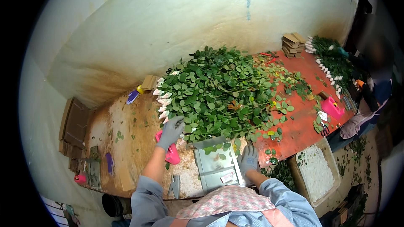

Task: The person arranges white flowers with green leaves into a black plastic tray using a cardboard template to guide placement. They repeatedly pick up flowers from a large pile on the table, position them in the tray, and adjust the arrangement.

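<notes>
Stems [219, 94]: green, leafy; heaped mid-table, from nr far edge toward near edge; wrapped heads [163, 101], whitish, lined up along heap's L side.
L grip [171, 131]: grey-gloved, held at heap's near L corner, w/ pink tool [172, 156] partly covered by it; fingers part-bent; whether anything is held can't be told.
R grip [249, 159]: grey-gloved, laid along R side of metal tray [208, 164], nr table's near edge; fingers straight, nothing seen grasped.
Metal tray: set at near edge, btwn grips, w/ card [228, 177] & loose leaves on it; grey clamp-like tool [174, 186] placed to its L.
Table [111, 122]: wood on L, red on R; cardboard stack [293, 44] kept at far edge, R of heap; scissors [324, 129] left nr near edge, R part.
R end: more stems [334, 65] laid out, co-worker [376, 88] seen beside.
</notes>
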{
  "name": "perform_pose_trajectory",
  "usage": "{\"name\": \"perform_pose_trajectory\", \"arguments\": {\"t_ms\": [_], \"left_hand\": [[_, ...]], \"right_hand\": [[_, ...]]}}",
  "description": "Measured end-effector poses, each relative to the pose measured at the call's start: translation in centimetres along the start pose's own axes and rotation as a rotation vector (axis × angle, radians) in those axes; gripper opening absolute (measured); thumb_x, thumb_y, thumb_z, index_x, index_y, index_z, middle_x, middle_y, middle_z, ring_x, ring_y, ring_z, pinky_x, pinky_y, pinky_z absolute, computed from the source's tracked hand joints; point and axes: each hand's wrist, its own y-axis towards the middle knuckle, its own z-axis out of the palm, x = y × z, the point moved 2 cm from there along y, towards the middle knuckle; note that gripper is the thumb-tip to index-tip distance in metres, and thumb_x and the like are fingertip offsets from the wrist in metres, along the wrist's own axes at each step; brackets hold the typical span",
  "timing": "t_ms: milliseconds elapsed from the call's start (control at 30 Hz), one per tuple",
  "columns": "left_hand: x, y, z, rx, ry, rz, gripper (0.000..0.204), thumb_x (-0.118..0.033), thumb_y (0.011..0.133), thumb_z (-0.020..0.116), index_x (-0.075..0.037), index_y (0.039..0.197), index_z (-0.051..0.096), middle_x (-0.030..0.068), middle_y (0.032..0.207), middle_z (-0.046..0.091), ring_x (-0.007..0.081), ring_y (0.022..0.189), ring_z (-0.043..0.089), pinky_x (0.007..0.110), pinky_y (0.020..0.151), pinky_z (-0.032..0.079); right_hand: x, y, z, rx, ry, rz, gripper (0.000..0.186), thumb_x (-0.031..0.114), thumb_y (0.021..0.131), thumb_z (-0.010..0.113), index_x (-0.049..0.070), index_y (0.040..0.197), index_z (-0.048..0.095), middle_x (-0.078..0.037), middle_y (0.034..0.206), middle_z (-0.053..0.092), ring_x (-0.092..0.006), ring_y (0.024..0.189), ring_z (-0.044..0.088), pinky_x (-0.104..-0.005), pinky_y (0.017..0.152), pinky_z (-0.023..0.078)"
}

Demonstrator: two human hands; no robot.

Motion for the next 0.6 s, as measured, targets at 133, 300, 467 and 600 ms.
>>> {"name": "perform_pose_trajectory", "arguments": {"t_ms": [133, 300, 467, 600], "left_hand": [[1.1, 9.2, -0.9, 0.052, 0.355, 0.177, 0.053, -0.027, 0.085, 0.073, -0.002, 0.131, 0.06, 0.0208, 0.121, 0.066, 0.0339, 0.111, 0.065, 0.042, 0.099, 0.051], [4.8, 21.9, -0.2, 0.097, 0.658, 0.285, 0.082, -0.039, 0.078, 0.079, -0.009, 0.146, 0.045, 0.0214, 0.145, 0.046, 0.0405, 0.137, 0.039, 0.05, 0.114, 0.034], [4.5, 32.2, 0.4, 0.117, 0.917, 0.003, 0.126, -0.062, 0.057, 0.086, -0.007, 0.155, 0.03, 0.0182, 0.152, 0.039, 0.0365, 0.146, 0.029, 0.051, 0.12, 0.02], [8.2, 36.4, 1.4, 0.424, 0.903, -0.197, 0.138, -0.071, 0.052, 0.085, -0.004, 0.158, 0.026, 0.0236, 0.152, 0.045, 0.0412, 0.137, 0.047, 0.049, 0.114, 0.037]], "right_hand": [[1.0, 0.4, -1.9, 0.017, -0.017, 0.005, 0.068, 0.039, 0.093, 0.052, -0.004, 0.145, 0.041, -0.024, 0.151, 0.039, -0.0469, 0.138, 0.032, -0.0591, 0.117, 0.021], [1.4, 1.2, -1.4, 0.095, -0.059, 0.029, 0.072, 0.039, 0.091, 0.054, -0.004, 0.146, 0.038, -0.024, 0.152, 0.036, -0.0465, 0.14, 0.029, -0.0582, 0.117, 0.021], [1.2, 1.1, -1.7, 0.12, -0.066, 0.048, 0.07, 0.036, 0.09, 0.058, -0.001, 0.146, 0.04, -0.024, 0.151, 0.037, -0.0477, 0.138, 0.031, -0.0596, 0.116, 0.023], [1.3, 1.3, -1.8, 0.134, -0.074, 0.066, 0.071, 0.037, 0.089, 0.059, 0.0, 0.147, 0.04, -0.023, 0.151, 0.037, -0.0474, 0.138, 0.031, -0.0608, 0.115, 0.022]]}}
